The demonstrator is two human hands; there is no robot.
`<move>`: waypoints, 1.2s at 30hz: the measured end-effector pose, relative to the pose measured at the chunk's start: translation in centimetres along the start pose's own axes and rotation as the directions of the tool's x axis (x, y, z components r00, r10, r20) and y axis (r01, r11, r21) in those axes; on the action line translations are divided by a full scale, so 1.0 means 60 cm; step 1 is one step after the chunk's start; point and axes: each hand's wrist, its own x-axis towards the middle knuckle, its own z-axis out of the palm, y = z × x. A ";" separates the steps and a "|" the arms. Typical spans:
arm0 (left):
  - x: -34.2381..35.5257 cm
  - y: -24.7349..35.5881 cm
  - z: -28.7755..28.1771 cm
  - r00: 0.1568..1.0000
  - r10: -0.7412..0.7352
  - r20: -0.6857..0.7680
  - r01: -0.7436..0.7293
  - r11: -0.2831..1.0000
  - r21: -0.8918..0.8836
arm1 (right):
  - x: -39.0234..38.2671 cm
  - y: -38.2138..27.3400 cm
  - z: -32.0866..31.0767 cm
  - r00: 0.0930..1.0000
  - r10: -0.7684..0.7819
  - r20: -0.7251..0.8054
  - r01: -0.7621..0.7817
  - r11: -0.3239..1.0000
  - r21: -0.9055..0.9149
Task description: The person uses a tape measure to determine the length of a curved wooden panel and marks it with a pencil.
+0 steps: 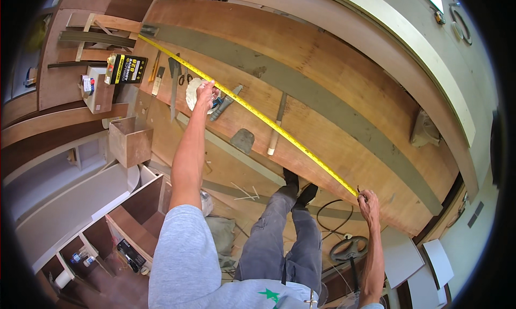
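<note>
A yellow tape measure [285, 131] stretches diagonally over a long plywood workbench [344, 61] with a grey strip along it. My left hand [206, 95] pinches the tape near its middle-left part, above a white round item [192, 90] and a grey-blue tool [226, 103]. My right hand [368, 206] is closed on the tape's right end at the bench's front edge; its case is mostly hidden. Also on the bench lie a hand saw [173, 75], scissors [185, 77], a scraper [158, 76], a wooden-handled rod [277, 123] and a grey plate [242, 140].
A black-and-yellow can [125, 68], wooden boxes [130, 139] and cabinet carcasses [140, 212] stand at the left. My feet [301, 193] are below the bench edge. A cable loop [333, 217], a steering-wheel-like item [348, 249] and white boards [398, 255] are at the lower right.
</note>
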 end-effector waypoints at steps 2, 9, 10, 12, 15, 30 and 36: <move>0.000 -0.001 0.001 1.000 0.004 -0.020 -0.003 1.000 0.014 | 0.001 -0.001 -0.003 1.000 -0.001 0.003 0.001 1.000 -0.009; -0.011 0.012 0.012 1.000 -0.008 0.002 0.008 1.000 -0.019 | 0.000 0.001 0.003 1.000 -0.007 -0.011 0.007 1.000 0.003; -0.013 0.012 0.013 1.000 -0.004 -0.005 0.004 1.000 -0.020 | -0.001 0.002 0.005 1.000 -0.009 -0.011 0.009 1.000 0.004; -0.016 0.012 0.015 1.000 0.000 -0.006 0.000 1.000 -0.020 | -0.004 0.002 0.009 0.999 -0.022 -0.027 0.022 1.000 0.000; -0.018 0.008 0.019 1.000 -0.006 0.004 0.006 1.000 -0.011 | -0.008 0.000 0.011 0.998 -0.037 -0.052 0.037 0.999 -0.013; 0.005 0.006 0.021 1.000 -0.005 0.023 0.006 1.000 -0.028 | 0.015 -0.007 0.000 1.000 0.018 -0.019 -0.018 0.999 -0.033; 0.000 0.012 0.022 1.000 0.005 0.015 -0.005 1.000 0.013 | 0.014 -0.011 0.009 1.000 -0.018 -0.019 0.017 0.999 -0.049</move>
